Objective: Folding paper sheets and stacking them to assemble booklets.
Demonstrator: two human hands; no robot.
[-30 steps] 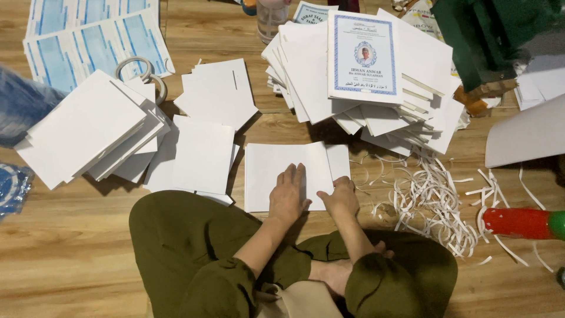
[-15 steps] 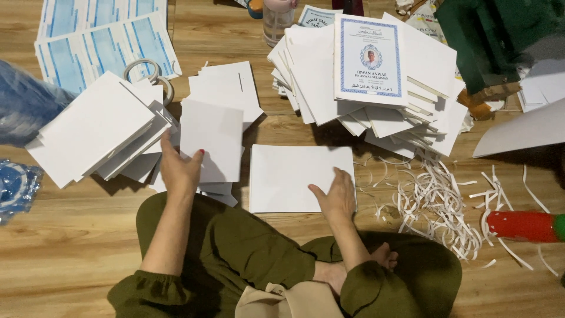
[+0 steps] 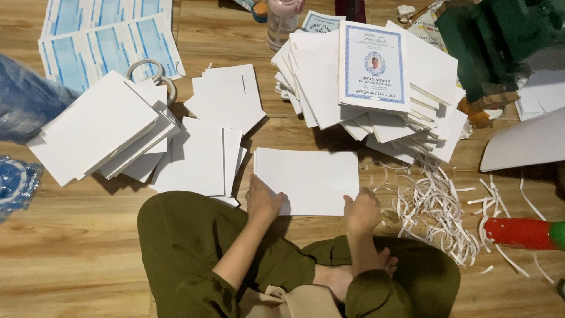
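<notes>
- White sheet [image 3: 309,176]: flat on wooden floor [image 3: 70,247], between both hands.
- Left hand [image 3: 263,200]: grip open, palm pressing sheet's near left corner.
- Right hand [image 3: 361,211]: loosely curled grip at near right edge.
- Paper strips [image 3: 435,206]: just right.

- Take the heap of white booklets [image 3: 376,88] as your landmark; a blue-bordered cover tops it.
- Just below and to its right you see curled paper strips [image 3: 438,206].
- Well to its left lies a fanned stack of white cards [image 3: 100,129].
- Just above it stands a pink bottle [image 3: 282,20].
</notes>
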